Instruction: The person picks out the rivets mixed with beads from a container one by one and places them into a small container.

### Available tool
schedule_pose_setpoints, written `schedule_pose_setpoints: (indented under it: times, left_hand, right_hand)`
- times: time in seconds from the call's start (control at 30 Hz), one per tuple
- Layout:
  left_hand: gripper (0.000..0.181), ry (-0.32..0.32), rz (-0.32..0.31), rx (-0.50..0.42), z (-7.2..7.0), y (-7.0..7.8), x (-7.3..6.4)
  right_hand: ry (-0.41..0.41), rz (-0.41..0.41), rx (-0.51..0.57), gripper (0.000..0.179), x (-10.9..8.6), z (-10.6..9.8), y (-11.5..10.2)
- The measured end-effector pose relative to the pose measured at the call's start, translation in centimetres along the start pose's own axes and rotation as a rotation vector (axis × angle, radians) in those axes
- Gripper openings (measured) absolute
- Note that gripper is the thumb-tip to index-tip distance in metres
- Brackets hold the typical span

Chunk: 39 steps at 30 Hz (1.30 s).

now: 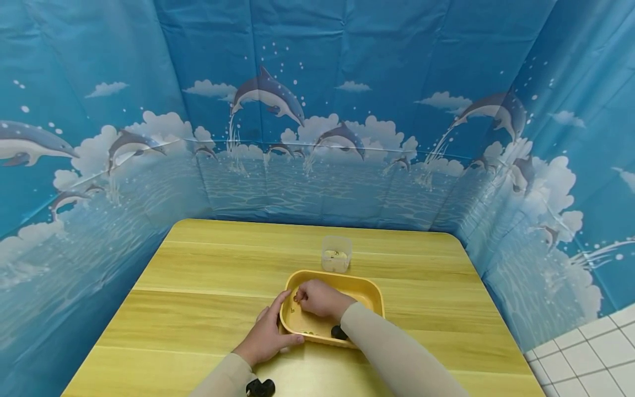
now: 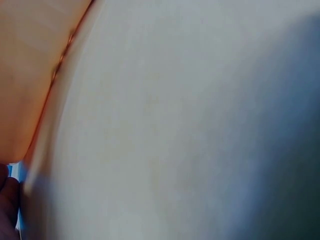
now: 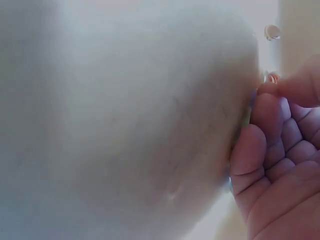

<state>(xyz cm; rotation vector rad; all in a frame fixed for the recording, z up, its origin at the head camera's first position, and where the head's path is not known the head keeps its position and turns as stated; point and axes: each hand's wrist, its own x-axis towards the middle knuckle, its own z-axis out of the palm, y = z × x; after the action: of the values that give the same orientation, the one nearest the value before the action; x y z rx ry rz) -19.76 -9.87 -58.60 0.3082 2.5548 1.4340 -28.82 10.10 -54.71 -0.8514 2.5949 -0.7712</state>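
Note:
A yellow plastic tray [image 1: 369, 286] with rounded corners sits on the table. My left hand [image 1: 264, 336] touches its near left corner, fingers along the left side and thumb stretched along the near side. Inside the tray, my right hand [image 1: 322, 299] has its thumb and fingertips together near the left wall. In the right wrist view a small shiny gold piece [image 3: 272, 78] shows at those fingertips, and another gold piece [image 3: 272, 32] lies just beyond. More small gold pieces [image 1: 308, 332] lie on the tray floor by the near wall. The left wrist view is mostly blurred.
Behind the tray stands a clear plastic box [image 1: 337, 245] with a few small gold pieces in it. The wooden table [image 1: 223, 259] has curtains with dolphins [image 1: 342, 187] around its back and sides. Black wrist cameras [image 1: 260, 387] sit on both arms.

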Motion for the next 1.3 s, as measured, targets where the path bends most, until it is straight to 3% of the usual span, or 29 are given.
schedule_pose_setpoints:
  times: [0.33,0.6,1.03,1.3]
  left_hand:
    - [0.114,0.011,-0.005,-0.038,0.0,0.3,-0.1]
    - [0.113,0.001,0.001,-0.060,0.1,0.1,0.1]
    - [0.114,0.014,-0.009,-0.067,0.2,0.1,0.1]
    - [0.115,0.012,-0.003,-0.071,0.2,0.4,0.0]
  right_hand:
    - [0.054,0.076,0.190,0.009,-0.8,-2.1,0.2]
    - [0.123,0.072,0.108,0.007,-1.3,-5.1,-0.3]
    - [0.230,0.164,0.253,0.008,-1.9,-9.2,1.7]
    - [0.261,0.231,0.238,0.017,-2.0,-10.5,3.2]
